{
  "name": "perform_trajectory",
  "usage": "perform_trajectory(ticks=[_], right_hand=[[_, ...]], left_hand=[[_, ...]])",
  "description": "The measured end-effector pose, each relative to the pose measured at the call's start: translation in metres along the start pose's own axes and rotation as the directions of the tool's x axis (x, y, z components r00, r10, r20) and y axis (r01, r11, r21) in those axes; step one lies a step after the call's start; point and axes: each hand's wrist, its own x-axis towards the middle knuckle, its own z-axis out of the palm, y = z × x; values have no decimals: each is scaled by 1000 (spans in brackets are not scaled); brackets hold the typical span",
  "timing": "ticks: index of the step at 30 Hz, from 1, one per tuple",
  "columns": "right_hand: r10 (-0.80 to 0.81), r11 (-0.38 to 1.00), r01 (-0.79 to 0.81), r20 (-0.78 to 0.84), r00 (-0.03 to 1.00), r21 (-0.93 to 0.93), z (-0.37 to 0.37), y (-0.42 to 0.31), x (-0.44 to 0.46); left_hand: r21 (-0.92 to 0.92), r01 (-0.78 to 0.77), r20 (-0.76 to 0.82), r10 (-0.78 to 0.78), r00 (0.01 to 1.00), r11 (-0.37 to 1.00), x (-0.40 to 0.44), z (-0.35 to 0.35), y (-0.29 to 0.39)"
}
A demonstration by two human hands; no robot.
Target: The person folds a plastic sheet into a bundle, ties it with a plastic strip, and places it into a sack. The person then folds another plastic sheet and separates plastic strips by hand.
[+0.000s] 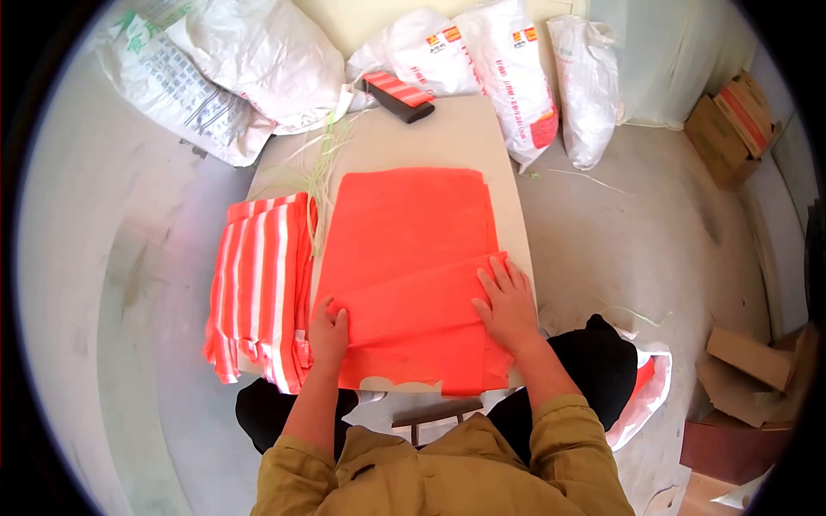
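Red fabric (413, 215) lies flat on the tan board-like table, with a folded layer across its lower half. My left hand (329, 334) is at the left edge of that layer, thumb and fingers closed around the cloth edge. Spread over the layer's upper right corner is my right hand (508, 303), palm down with fingers apart. To the left of the red fabric, a stack of red and white striped cloth (258, 288) hangs over the table's left edge.
Pale green strings (323, 168) trail over the table (456, 129)'s left side. A striped and black bundle (400, 95) sits at the far edge. White sacks (508, 77) stand behind. Cardboard boxes (753, 370) are at right, and an open bag (645, 396) is beside my right knee.
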Motion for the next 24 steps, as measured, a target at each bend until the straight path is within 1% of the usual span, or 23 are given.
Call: perform_trajectory(ticks=[2,8,14,17,20,23,24], right_hand=[[-17,1000,18,-47,999,8,4,2,0],[-36,999,36,-60,998,-3,4,3,1],[-51,999,51,-66,997,3,3,2,3],[-41,999,42,-69,997,10,2,1,2],[-42,999,42,-61,997,8,1,1,3],[-40,999,41,-50,998,5,2,2,4],[-41,999,41,-49,998,4,2,2,5]], left_hand=[[-15,-5,-1,5,1000,1000,-1,-1,5],[-37,32,22,-31,999,999,-3,-3,15],[17,75,19,-75,997,997,-3,-4,20],[36,66,18,-67,998,997,-3,-6,19],[-18,40,-13,-40,999,999,-3,-2,9],[-40,98,26,-97,995,994,-6,-17,40],[74,11,5,-11,1000,997,-2,-18,39]])
